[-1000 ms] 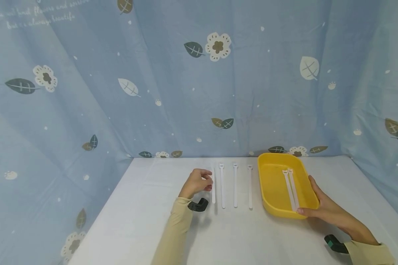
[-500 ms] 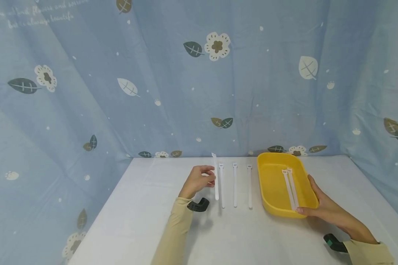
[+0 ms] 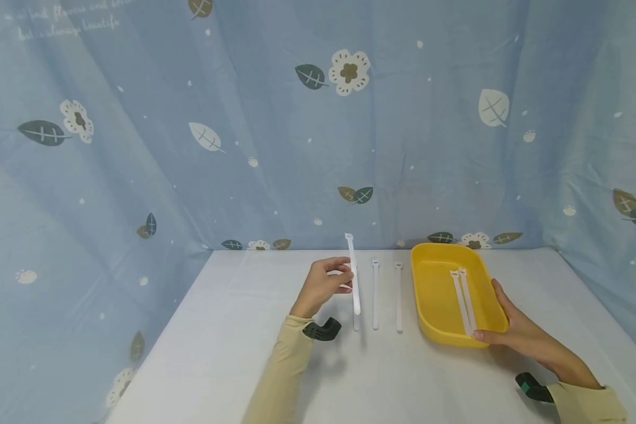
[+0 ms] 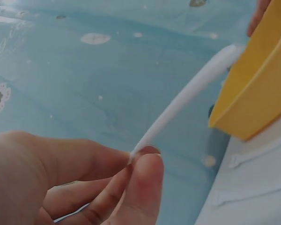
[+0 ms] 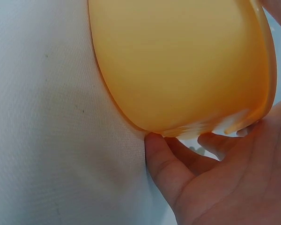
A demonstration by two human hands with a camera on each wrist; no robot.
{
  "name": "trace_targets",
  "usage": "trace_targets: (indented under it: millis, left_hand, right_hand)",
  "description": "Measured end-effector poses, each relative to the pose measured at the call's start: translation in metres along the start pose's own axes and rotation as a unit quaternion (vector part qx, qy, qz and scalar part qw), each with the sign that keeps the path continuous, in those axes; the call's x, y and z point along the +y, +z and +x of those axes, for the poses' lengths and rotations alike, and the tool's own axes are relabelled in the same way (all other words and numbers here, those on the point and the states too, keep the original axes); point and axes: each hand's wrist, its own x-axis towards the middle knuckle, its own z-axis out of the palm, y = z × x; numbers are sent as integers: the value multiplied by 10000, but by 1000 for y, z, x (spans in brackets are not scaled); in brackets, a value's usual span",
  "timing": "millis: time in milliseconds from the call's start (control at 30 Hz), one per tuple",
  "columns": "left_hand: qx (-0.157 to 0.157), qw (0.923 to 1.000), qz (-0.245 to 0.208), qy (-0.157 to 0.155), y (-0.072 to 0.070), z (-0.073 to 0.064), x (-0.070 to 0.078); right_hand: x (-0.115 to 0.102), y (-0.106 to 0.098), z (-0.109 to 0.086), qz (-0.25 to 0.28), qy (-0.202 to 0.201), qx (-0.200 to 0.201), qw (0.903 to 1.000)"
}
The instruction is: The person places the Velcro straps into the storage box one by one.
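Note:
My left hand (image 3: 323, 284) pinches a white cable tie (image 3: 356, 301) between thumb and fingertips, holding it raised over the table, slotted head end up. In the left wrist view the cable tie's strap (image 4: 187, 93) slants up to the right from the pinch. Partly hidden behind it, another cable tie lies on the table. My right hand (image 3: 527, 335) grips the yellow plastic basin (image 3: 447, 338) at its right side, thumb over the near rim corner. Fingers of that hand spread along the outer wall in the right wrist view. Two cable ties (image 3: 460, 303) lie side by side inside the basin.
A white cable tie (image 3: 376, 297) and another cable tie (image 3: 399, 300) lie parallel between my left hand and the basin. White cloth covers the table (image 3: 217, 353). A blue patterned curtain (image 3: 275, 147) rises behind and along both sides.
My left hand has lifted the leftmost cable tie off the table and moved it slightly right, in front of the neighbouring one. The right hand and basin stay in place.

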Motion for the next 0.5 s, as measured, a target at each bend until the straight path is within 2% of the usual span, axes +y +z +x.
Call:
trace_targets:
  millis: [200, 500]
  left_hand:
    - [6, 9997, -227, -5, 5, -1, 6]
    - [-146, 9991, -407, 25, 20, 1, 9]
  right_hand:
    - [-4, 0, 1, -61, 65, 7, 10000]
    - [-2, -1, 1, 11, 123, -54, 9999]
